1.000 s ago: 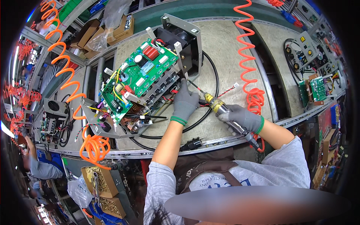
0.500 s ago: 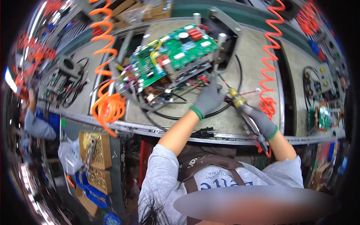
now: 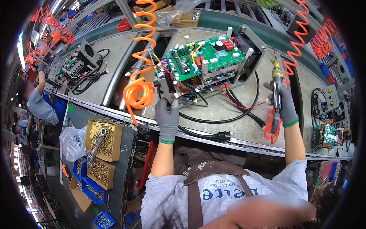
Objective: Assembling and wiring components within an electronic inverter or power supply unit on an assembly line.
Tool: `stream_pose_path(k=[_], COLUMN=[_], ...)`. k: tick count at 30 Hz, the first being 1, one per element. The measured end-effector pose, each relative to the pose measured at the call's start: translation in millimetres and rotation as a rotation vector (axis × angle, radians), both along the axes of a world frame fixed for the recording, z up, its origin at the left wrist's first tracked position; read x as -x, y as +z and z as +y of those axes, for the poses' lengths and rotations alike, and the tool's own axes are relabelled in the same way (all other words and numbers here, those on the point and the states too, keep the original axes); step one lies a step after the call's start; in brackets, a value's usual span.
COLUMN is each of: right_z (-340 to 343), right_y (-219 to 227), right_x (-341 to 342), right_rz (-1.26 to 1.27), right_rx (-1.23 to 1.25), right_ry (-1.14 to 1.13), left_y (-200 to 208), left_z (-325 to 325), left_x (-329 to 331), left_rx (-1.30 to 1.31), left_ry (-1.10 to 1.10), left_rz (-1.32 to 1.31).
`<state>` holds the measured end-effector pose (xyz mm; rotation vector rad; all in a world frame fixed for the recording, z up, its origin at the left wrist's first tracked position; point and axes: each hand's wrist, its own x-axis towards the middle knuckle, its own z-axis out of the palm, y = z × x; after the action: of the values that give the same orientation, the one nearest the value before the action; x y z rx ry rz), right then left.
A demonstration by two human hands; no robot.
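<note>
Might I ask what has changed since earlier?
The grey-gloved left hand moved left from the slim metal post to the grey metal panel. The grey-gloved right hand swung the yellow-nosed driver rightward, still holding it. The green circuit board stayed put.

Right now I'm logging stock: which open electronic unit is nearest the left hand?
The middle unit, topped by a large green circuit board; the left hand is at its grey end panel, while the others stand farther off.

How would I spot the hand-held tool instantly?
Find the grey workbench, then the green circuit board there. Right of that, the gloved right hand grips a long, straight tool. Its yellow collar near the tip distinguishes it from the black plug.
</note>
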<state>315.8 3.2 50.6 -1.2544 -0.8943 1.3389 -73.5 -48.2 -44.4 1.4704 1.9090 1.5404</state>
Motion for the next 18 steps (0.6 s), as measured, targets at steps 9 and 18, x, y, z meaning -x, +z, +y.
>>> stream_pose_path(k=[9, 18], right_z=[69.4, 123.4], right_y=[25.8, 17.8], right_x=[33.4, -17.3], right_rz=[-0.024, -0.011], right_rx=[-0.191, -0.191], right_ry=[-0.077, -0.105], left_y=[18.1, 28.7], left_z=[-21.8, -27.6], left_x=[9.3, -72.6], left_rx=[-0.124, -0.314], left_ry=[-0.272, -0.872], left_rz=[0.309, 0.466])
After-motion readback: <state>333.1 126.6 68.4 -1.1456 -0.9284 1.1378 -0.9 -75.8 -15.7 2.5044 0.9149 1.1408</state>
